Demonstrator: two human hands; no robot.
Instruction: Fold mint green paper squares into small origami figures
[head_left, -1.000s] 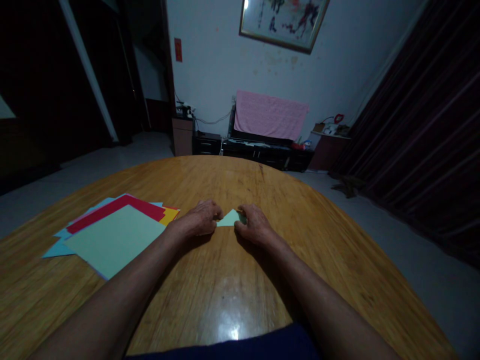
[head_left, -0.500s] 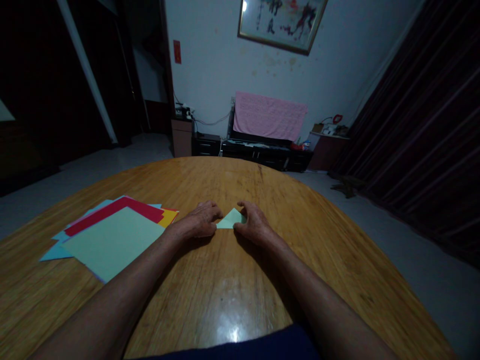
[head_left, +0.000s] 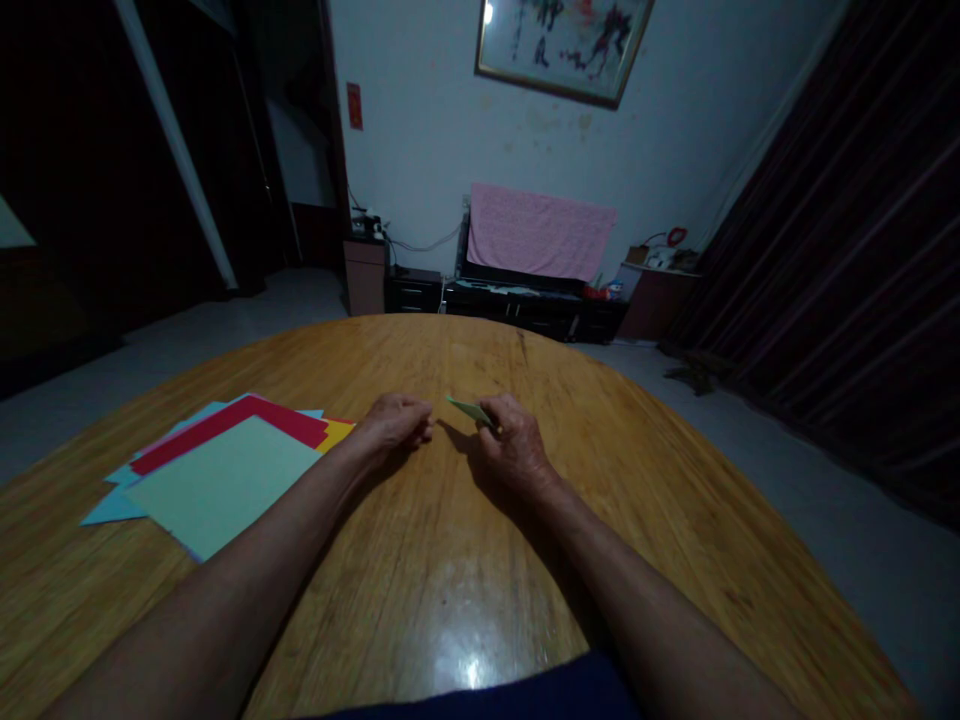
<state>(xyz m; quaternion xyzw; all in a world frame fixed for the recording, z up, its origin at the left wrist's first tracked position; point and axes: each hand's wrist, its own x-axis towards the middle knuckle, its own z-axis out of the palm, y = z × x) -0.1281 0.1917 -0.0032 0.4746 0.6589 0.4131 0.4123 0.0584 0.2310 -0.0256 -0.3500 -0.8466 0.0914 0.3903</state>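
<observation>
Has just raised folded green paper [head_left: 469,409] off the bench [head_left: 420,570], gripping it in the right hand [head_left: 517,440], with the left hand [head_left: 397,420] closed, apparently empty, suggesting repositioning.

Table [head_left: 420,540]: honey brown, streaked with darker grain
Folded paper [head_left: 470,409]: pale green, shown over the table
Paper sheets [head_left: 232,480]: pale green, red, yellow, light blue, layered on the table's left
Cloth [head_left: 540,230]: pink, draped beyond the table

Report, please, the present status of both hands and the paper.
Right hand: pinching folded green paper, tilted. Left hand: curled, apart from it. Loose colored sheets: at left, not between the hands.
</observation>
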